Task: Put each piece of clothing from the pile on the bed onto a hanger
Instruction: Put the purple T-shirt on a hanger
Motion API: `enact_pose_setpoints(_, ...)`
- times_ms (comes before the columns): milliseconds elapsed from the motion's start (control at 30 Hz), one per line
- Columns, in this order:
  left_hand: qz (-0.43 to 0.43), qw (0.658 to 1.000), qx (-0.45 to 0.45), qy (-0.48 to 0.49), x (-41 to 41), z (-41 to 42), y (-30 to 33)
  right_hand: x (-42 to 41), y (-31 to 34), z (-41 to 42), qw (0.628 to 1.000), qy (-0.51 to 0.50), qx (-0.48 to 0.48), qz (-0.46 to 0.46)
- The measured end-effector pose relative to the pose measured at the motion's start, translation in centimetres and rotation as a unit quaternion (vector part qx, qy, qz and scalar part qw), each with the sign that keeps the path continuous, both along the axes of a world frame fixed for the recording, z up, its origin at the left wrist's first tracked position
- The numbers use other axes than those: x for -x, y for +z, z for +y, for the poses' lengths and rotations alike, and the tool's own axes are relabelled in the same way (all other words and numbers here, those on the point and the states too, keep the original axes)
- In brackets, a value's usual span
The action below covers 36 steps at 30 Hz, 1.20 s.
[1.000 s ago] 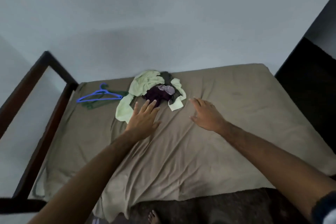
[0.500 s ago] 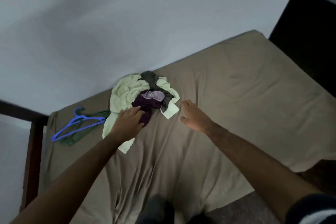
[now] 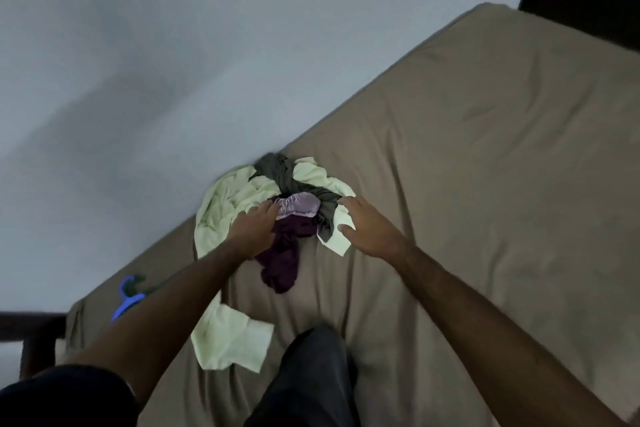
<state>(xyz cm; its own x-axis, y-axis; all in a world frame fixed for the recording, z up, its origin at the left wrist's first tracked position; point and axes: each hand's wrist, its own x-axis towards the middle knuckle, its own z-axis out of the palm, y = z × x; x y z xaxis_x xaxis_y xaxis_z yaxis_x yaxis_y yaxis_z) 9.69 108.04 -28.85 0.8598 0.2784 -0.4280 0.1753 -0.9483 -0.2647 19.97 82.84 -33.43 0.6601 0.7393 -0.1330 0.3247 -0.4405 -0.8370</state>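
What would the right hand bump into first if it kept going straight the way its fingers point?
Probably the pale green cloth garment: the right hand already points at its edge, with the grey garment just beyond. Depth is unclear.
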Motion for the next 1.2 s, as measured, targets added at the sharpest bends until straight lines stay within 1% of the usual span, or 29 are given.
enact_pose_setpoints(100, -0.017, 0.999, 0.002, -0.042, -1.9, 5.6, -6.4, 0.5, -6.5, 6.0, 0.999, -0.027, -0.03, 0.028)
enact_pose_setpoints(133, -0.034, 0.998, 0.033, -0.05, -2.4, 7.3, -8.6, 0.9, -8.8, 8.2, 0.998, -0.027, -0.043, 0.041)
enact_pose_setpoints(167, -0.06, 0.993, 0.086, -0.057, -2.6, 8.8, -10.7, 1.4, -10.9, 10.2, 0.997, -0.02, -0.055, 0.048)
enact_pose_setpoints(233, -0.12, 0.972, 0.185, -0.081, -3.2, 11.0, -14.1, 2.3, -14.5, 13.9, 0.996, -0.005, -0.077, 0.04)
enact_pose_setpoints(267, -0.149, 0.962, 0.208, -0.096, -3.5, 11.6, -15.3, 2.7, -15.9, 15.4, 0.995, -0.016, -0.091, 0.033)
enact_pose_setpoints(300, -0.185, 0.951, 0.22, -0.113, -3.8, 11.9, -16.2, 3.0, -16.9, 16.6, 0.993, -0.046, -0.109, 0.021)
enact_pose_setpoints(367, -0.25, 0.925, 0.253, -0.132, -4.0, 11.8, -17.0, 3.4, -18.5, 18.2, 0.977, -0.137, -0.162, -0.005)
enact_pose_setpoints(433, -0.295, 0.892, 0.312, -0.142, -3.8, 11.2, -17.2, 3.9, -18.6, 18.4, 0.955, -0.207, -0.212, 0.006)
enact_pose_setpoints(500, -0.323, 0.86, 0.375, -0.126, -3.3, 10.5, -16.7, 4.0, -17.7, 17.4, 0.943, -0.238, -0.232, 0.031)
enact_pose_setpoints(567, -0.348, 0.828, 0.43, -0.095, -2.8, 9.4, -15.2, 4.5, -15.4, 15.6, 0.939, -0.235, -0.245, 0.053)
enact_pose_setpoints(633, -0.353, 0.8, 0.476, -0.094, -1.9, 8.0, -12.8, 5.5, -12.2, 13.6, 0.931, -0.225, -0.278, 0.073)
enact_pose_setpoints(733, -0.327, 0.777, 0.511, -0.168, -0.4, 6.2, -8.1, 8.1, -6.5, 10.1, 0.914, -0.253, -0.306, 0.079)
enact_pose_setpoints(833, -0.297, 0.773, 0.495, -0.263, 1.3, 4.2, -3.0, 12.0, -0.1, 7.2, 0.904, -0.302, -0.303, 0.017)
enact_pose_setpoints(900, -0.302, 0.761, 0.474, -0.325, 2.2, 2.6, 0.4, 14.9, 4.4, 5.7, 0.894, -0.334, -0.293, -0.052)
enact_pose_setpoints(933, -0.315, 0.755, 0.449, -0.359, 2.6, 1.8, 2.1, 16.1, 6.5, 4.7, 0.885, -0.353, -0.289, -0.092)
enact_pose_setpoints(967, -0.334, 0.75, 0.415, -0.391, 3.1, 1.0, 3.7, 17.4, 8.6, 3.6, 0.869, -0.379, -0.287, -0.134)
enact_pose_setpoints(1033, -0.389, 0.731, 0.367, -0.424, 3.7, -0.4, 6.5, 19.6, 12.4, 0.8, 0.821, -0.439, -0.302, -0.204)
enact_pose_setpoints(1067, -0.42, 0.713, 0.36, -0.43, 4.0, -1.0, 7.7, 20.5, 14.0, -0.8, 0.797, -0.466, -0.309, -0.229)
enact_pose_setpoints(1133, -0.473, 0.674, 0.339, -0.454, 4.7, -2.2, 9.7, 22.6, 16.5, -4.0, 0.76, -0.509, -0.301, -0.269)
enact_pose_setpoints(1200, -0.51, 0.647, 0.256, -0.506, 5.2, -3.4, 11.0, 24.8, 18.0, -7.2, 0.73, -0.54, -0.284, -0.307)
